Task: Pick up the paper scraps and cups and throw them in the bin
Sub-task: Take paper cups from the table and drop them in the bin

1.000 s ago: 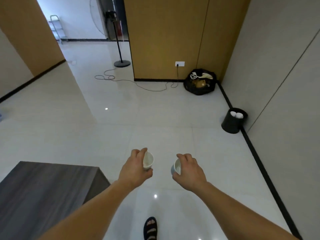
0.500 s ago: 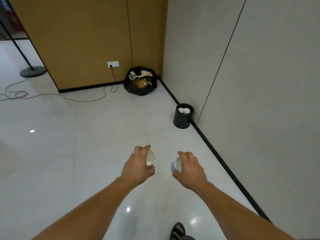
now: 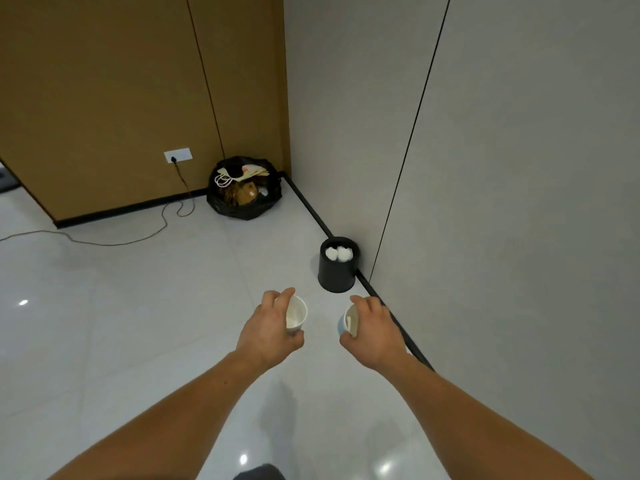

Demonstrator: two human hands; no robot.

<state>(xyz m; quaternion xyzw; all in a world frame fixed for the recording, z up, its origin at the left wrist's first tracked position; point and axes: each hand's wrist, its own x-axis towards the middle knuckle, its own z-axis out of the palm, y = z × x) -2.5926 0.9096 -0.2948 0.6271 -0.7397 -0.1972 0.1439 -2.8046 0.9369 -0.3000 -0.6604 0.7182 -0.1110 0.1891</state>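
Now note the shift in view: over the last second, swung from the open room toward the corner and drawn nearer the grey wall (image 3: 519, 202). Read this as approach nearly complete, drop not yet made. On the white tiled floor (image 3: 138, 306), disregard the black refuse bag (image 3: 242, 202) in the far corner. Against the wall, locate the black bin (image 3: 337, 275): upright, round, open-topped, just ahead of both hands and apart from them. Observe the left hand (image 3: 268, 332) curled round a white paper cup (image 3: 297, 315), mouth toward the bin; likewise the right hand (image 3: 372, 332) round a second cup (image 3: 347, 322), pale blue outside. Inside the bin, find two white crumpled scraps (image 3: 338, 253).
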